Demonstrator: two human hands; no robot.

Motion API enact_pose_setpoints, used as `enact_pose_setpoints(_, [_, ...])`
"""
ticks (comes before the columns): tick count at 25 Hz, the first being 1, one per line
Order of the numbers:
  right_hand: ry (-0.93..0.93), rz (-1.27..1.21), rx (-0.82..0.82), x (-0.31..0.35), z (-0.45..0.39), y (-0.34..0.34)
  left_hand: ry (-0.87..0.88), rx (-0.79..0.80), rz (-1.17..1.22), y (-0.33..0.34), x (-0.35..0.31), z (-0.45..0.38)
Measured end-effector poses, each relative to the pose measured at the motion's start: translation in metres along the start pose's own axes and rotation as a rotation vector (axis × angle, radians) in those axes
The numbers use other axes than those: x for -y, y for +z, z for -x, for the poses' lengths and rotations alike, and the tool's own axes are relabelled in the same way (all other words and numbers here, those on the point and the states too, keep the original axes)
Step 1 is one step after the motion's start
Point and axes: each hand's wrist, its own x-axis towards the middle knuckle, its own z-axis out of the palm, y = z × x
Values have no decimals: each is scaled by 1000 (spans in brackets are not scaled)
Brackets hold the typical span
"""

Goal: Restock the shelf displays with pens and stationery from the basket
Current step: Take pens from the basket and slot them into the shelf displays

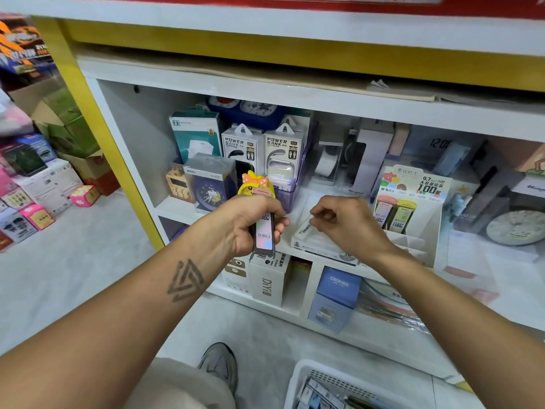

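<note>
Still mid-restock from what I can see. My left hand (253, 222) has its fingers curled tight round a small stack of dark lead-refill cases (263, 234), barcode label facing up, sticking out below the fist and hanging in the air in front of the shelf edge. Just above those knuckles there's a yellow cartoon clip thing (256, 184) with an orange bow; can't tell whether it's in my grip or just sitting on the shelf behind.

Over to the right hand (345, 224): fingers bent in, thumb and forefinger pinched together at a slim clear case (305, 227), right over the flat white box (321, 246) on the shelf lip. Can't tell if that case is properly held or only touched.

Past those fingers, further right, the lead display stand (413, 196) has a pink and a yellow tube in its top row, and the lower slots nearest my right hand look bare, so I'd guess that's where this handful goes.

Down below my right wrist, the white basket (303, 376) has packs left in it, so plenty remains.
</note>
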Motion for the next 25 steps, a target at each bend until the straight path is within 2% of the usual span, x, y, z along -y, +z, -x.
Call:
enact_pose_setpoints(3, [-49, 63, 41, 0, 0, 3, -10, 7, 6, 0, 0, 0])
enact_pose_setpoints(7, [-93, 185, 198, 0, -2, 11, -13, 25, 7, 3, 1, -1])
enact_pose_setpoints(10, [-26, 197, 233, 3, 2, 8, -36, 88, 44, 10, -2, 2])
enact_pose_setpoints(12, [102, 80, 152, 3, 6, -2, -50, 172, 86, 19, -4, 4])
enact_pose_setpoints(15, [353, -409, 21, 4, 8, -27, -17, 285, 93, 38, -3, 7])
enact_pose_setpoints(18, [461, -745, 4, 5, 16, -56, 25, 380, 84, 66, 1, 9])
enact_pose_setpoints(22, [531, -785, -73, -10, 32, -94, -3, 439, 63, 102, 7, 9])
enact_pose_setpoints(25, [539, -776, -184, -24, 42, -121, 13, 356, 87, 125, 8, 3])
